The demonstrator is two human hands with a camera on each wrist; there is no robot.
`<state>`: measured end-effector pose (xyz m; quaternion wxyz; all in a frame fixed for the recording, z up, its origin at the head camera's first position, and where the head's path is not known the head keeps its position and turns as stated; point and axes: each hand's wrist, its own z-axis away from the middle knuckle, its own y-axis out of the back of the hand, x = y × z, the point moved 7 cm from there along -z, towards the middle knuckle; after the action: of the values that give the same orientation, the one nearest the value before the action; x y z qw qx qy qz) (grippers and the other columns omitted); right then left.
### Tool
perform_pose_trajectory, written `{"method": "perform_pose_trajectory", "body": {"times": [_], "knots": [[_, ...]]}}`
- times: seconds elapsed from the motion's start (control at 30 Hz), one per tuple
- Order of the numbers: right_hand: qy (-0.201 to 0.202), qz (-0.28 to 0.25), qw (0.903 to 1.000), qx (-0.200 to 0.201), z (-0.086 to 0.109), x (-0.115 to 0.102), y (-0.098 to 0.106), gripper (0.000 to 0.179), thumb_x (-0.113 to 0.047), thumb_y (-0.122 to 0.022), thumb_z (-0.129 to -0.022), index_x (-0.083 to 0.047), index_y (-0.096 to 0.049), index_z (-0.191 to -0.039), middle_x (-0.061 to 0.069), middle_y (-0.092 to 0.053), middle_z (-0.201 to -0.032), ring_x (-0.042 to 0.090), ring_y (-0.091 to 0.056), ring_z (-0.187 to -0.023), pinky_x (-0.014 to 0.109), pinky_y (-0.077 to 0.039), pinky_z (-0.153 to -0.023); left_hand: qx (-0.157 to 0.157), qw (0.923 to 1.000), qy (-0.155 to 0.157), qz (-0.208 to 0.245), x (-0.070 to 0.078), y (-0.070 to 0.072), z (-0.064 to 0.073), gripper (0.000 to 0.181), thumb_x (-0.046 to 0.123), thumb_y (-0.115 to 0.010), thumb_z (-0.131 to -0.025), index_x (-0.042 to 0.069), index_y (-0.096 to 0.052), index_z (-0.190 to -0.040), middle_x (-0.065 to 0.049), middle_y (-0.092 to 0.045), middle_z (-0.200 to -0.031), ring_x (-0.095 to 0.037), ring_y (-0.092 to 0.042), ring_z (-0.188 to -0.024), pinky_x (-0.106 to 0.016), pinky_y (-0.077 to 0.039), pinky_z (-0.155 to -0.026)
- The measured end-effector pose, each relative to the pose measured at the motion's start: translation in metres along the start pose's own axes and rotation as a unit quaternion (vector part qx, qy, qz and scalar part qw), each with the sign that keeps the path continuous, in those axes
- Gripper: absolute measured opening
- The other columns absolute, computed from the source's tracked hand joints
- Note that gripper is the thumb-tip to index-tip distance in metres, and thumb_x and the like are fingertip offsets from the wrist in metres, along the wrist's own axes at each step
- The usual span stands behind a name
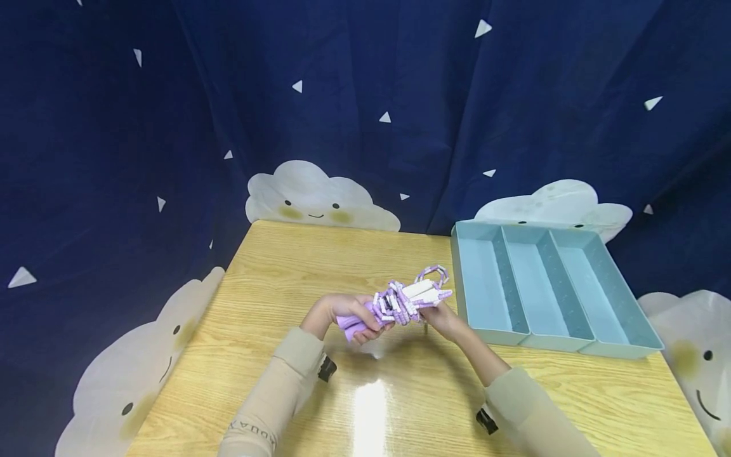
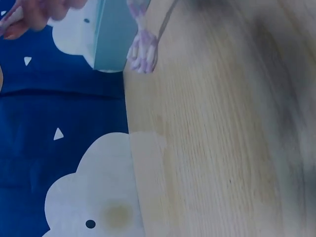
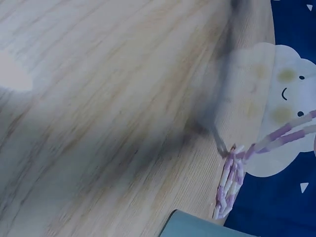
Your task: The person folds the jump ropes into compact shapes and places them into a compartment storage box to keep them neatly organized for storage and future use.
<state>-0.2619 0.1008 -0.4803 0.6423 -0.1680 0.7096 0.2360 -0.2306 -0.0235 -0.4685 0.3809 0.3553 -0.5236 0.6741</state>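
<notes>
A jump rope with purple and white beads is wound in a bundle round its handles above the table. My left hand grips the purple handle ends, thumb on top. At the bundle's other end, below the white handle parts, my right hand holds the rope; its fingers are largely hidden. A small loop stands up there. In the left wrist view, curled fingers show at the top left, and part of the beaded rope hangs down. Beaded strands of the rope run to the right edge of the right wrist view.
A light blue tray with three long compartments stands at the right of the wooden table. Behind the table hangs a dark blue curtain with white triangles and clouds.
</notes>
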Motion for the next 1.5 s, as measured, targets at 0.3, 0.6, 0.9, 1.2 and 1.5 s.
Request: {"method": "perform_pose_trajectory", "body": {"times": [0.3,0.6,0.9,1.2,1.5], "knots": [[0.046,0.009,0.997,-0.062,0.001,0.007,-0.009,0.033,-0.008,-0.03,-0.099,0.019,-0.05,-0.102,0.035,-0.058,-0.09,0.029,-0.066,-0.077,0.035,-0.055,-0.062,0.023,0.9985,-0.044,0.023,0.006,0.013,0.007,0.016,-0.003,-0.034,-0.084,0.005,-0.041,-0.096,0.001,-0.044,-0.064,-0.006,-0.04,-0.05,-0.018,-0.035,-0.045],[0.026,0.002,0.996,-0.086,0.003,0.016,-0.012,0.036,-0.012,-0.032,-0.1,0.015,-0.048,-0.116,0.028,-0.063,-0.088,0.031,-0.065,-0.072,0.038,-0.055,-0.06,0.044,0.9958,-0.076,0.025,0.015,0.014,0.016,0.024,-0.006,-0.023,-0.084,0.006,-0.042,-0.093,0.002,-0.044,-0.064,-0.006,-0.039,-0.051,-0.017,-0.034,-0.046],[-0.011,-0.028,0.9962,-0.082,0.005,0.016,-0.014,0.036,-0.013,-0.036,-0.099,0.018,-0.045,-0.117,0.034,-0.06,-0.092,0.03,-0.066,-0.074,0.037,-0.056,-0.062,0.082,0.992,-0.09,0.033,0.015,0.02,0.018,0.023,-0.005,-0.024,-0.085,0.006,-0.041,-0.093,0.001,-0.041,-0.065,-0.007,-0.038,-0.052,-0.018,-0.033,-0.048],[-0.02,-0.033,0.9966,-0.072,0.006,0.013,-0.015,0.034,-0.01,-0.039,-0.098,0.018,-0.047,-0.114,0.04,-0.056,-0.091,0.029,-0.066,-0.072,0.034,-0.056,-0.062,0.123,0.9874,-0.095,0.032,0.006,0.037,0.018,0.024,-0.004,-0.023,-0.087,0.008,-0.042,-0.092,0.001,-0.04,-0.065,-0.008,-0.036,-0.05,-0.018,-0.033,-0.047],[-0.011,0.005,0.9958,-0.091,0.008,-0.002,-0.015,0.033,-0.01,-0.044,-0.096,0.015,-0.05,-0.116,0.031,-0.062,-0.086,0.019,-0.066,-0.063,0.03,-0.055,-0.055,0.129,0.9867,-0.094,0.032,0.01,0.033,0.019,0.024,-0.004,-0.024,-0.089,0.008,-0.044,-0.092,0.001,-0.042,-0.065,-0.007,-0.04,-0.051,-0.019,-0.035,-0.048]]}}
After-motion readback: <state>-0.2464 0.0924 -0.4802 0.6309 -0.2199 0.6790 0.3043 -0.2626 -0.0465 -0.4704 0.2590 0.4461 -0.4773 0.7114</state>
